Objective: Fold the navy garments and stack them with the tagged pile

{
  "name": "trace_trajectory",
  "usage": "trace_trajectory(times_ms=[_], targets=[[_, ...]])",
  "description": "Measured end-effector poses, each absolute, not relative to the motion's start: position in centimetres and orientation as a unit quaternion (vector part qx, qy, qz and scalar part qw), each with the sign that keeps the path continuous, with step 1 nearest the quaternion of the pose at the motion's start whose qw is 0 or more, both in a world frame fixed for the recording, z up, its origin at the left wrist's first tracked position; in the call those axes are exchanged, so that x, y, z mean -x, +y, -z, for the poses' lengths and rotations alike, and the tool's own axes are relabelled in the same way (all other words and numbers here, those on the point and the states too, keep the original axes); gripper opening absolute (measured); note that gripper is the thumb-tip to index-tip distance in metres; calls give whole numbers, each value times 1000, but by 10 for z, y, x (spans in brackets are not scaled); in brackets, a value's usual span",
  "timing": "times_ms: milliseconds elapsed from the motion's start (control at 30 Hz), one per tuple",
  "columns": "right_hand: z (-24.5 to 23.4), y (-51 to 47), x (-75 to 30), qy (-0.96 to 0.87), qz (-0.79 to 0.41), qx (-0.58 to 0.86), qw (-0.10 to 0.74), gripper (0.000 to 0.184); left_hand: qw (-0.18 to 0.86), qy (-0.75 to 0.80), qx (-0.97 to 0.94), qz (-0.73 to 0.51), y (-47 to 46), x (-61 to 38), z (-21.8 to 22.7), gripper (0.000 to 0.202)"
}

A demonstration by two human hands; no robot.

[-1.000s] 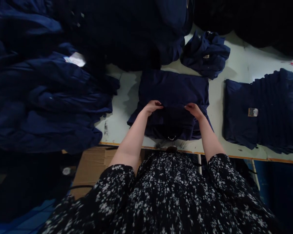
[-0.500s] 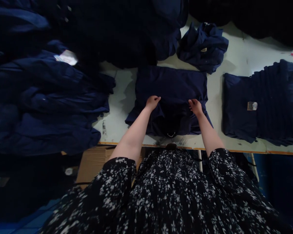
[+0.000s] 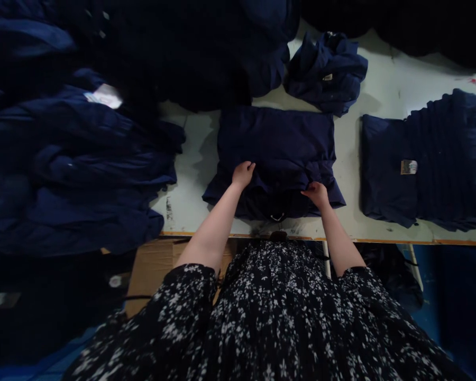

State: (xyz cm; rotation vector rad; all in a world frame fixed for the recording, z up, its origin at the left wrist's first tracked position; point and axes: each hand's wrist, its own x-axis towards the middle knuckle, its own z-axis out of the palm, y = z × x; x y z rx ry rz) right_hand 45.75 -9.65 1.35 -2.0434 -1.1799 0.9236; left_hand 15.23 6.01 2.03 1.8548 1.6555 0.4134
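Note:
A navy blue garment point(image 3: 276, 135) lies partly folded on the pale table in front of me, its near portion dark and rumpled. My left hand point(image 3: 244, 174) pinches the cloth left of the middle, fingers closed on the fabric. Further right and slightly nearer to me, my right hand point(image 3: 316, 193) has its thumb and fingers closed on the edge of a folded-over layer. A small white loop point(image 3: 277, 217) shows at the garment's near edge, close to the table's front. The dark fabric hides details of the folds.
Folded navy garments point(image 3: 440, 164) stand in an overlapping row on the right, one with a label. A crumpled navy garment point(image 3: 327, 74) lies behind. Heaped navy clothes point(image 3: 103, 169) cover the left side. Beneath the table edge point(image 3: 400, 242) is a cardboard box point(image 3: 148, 267).
My right hand has moved nearer to me and slightly left with the cloth layer, which now folds lower. My left hand has shifted slightly left and nearer.

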Motion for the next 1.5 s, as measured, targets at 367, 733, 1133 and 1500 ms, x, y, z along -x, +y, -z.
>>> trace_trajectory(times_ms=[367,733,1133,1500], targets=[[-31,-121,-454,-555,-176,767,271,26,318,587,-718,-196,54,-140,-23,17],[-59,-109,-439,-664,-117,734,80,48,190,332,-924,-19,42,-150,-24,45],[-20,-50,-394,-777,-104,620,13,70,158,383,-910,10,27,-182,-6,80],[-3,-52,-405,-753,-154,639,-6,69,172,355,-919,17,34,-159,15,85]])
